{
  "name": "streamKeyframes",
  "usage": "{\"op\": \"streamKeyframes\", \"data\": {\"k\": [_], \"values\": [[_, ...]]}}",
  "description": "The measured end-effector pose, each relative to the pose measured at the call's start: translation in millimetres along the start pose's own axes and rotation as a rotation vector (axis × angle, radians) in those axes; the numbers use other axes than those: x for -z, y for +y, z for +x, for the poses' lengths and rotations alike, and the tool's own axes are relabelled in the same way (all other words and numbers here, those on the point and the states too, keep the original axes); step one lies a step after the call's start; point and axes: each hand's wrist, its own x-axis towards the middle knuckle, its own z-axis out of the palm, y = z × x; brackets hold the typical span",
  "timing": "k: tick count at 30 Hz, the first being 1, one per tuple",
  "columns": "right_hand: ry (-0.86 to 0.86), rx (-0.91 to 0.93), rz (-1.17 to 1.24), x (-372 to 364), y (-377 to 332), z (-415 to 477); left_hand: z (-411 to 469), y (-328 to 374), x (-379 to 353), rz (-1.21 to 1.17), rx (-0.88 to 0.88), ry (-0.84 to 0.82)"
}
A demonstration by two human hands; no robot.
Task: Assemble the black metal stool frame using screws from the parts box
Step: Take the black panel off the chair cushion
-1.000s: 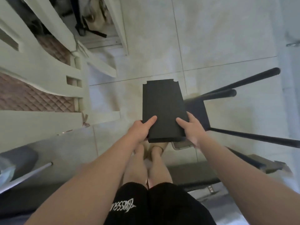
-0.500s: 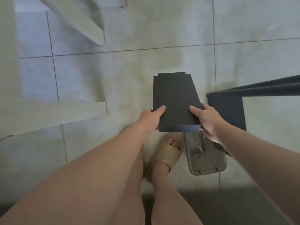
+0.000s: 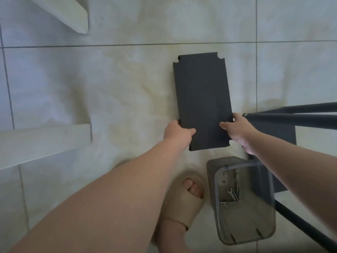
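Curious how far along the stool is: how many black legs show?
3: top leg and middle leg run side by side off the right edge, by the right hand; bottom leg slants to the lower right corner, beside the box. Others may be hidden.

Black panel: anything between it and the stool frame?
Only the right hand, gripping the right edge of the black panel, sits between it and the stool frame. The parts box stands nearer the person, off that line. The left hand grips the opposite edge.
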Motion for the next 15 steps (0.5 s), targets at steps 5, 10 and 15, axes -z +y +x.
{"op": "streamKeyframes", "data": {"k": [5, 10, 15], "values": [[-0.029, -0.053, -0.021, 1, 1, 3, 4, 3, -6, 0.003, 0.057, -0.028], [-0.007, 0.005, -0.172, 7, -6, -36, -37, 8, 16, 0.143, 0.029, -0.06], [-0.082, 0.099, -0.447, 9, -19, -114, -120, 8, 43, 0.469, -0.031, -0.051]]}}
